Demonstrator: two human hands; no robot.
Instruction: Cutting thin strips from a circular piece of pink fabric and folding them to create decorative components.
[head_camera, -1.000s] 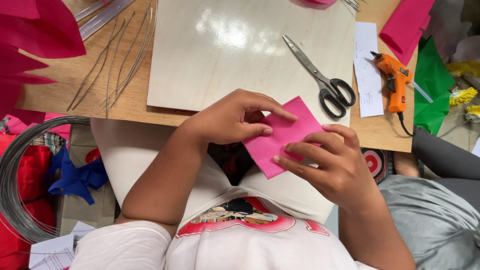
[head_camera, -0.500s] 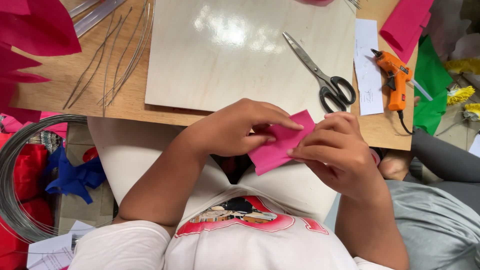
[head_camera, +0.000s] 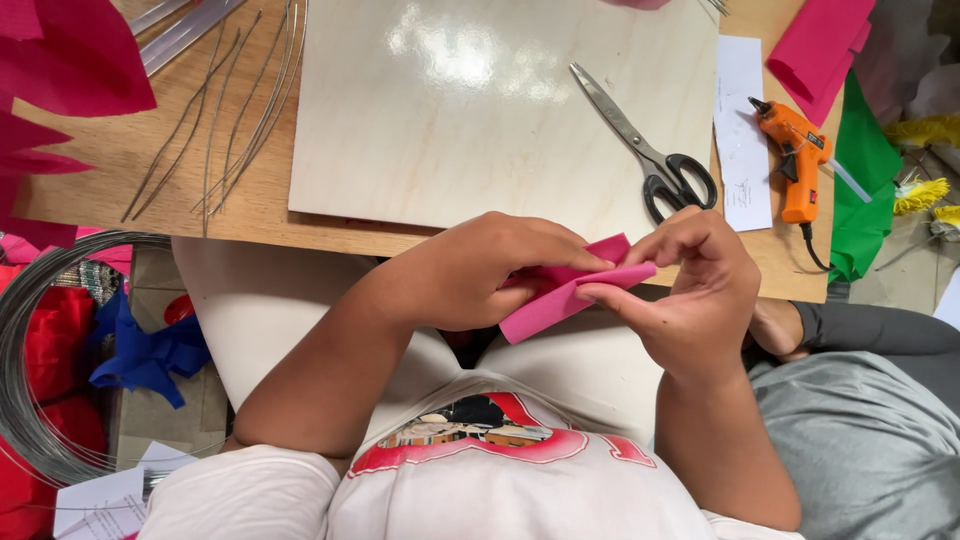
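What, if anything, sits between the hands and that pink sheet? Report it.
Nothing visible does. The left hand and right hand both already grip the folded pink sheet directly, above the lap at the table's near edge. The scissors lie apart on the pale board.

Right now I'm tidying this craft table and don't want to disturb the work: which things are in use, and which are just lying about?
In use:
- pink sheet, being folded
- left hand
- right hand

Lying about:
- scissors on the pale board
- orange glue gun
- loose wires
- wire coil
- green paper
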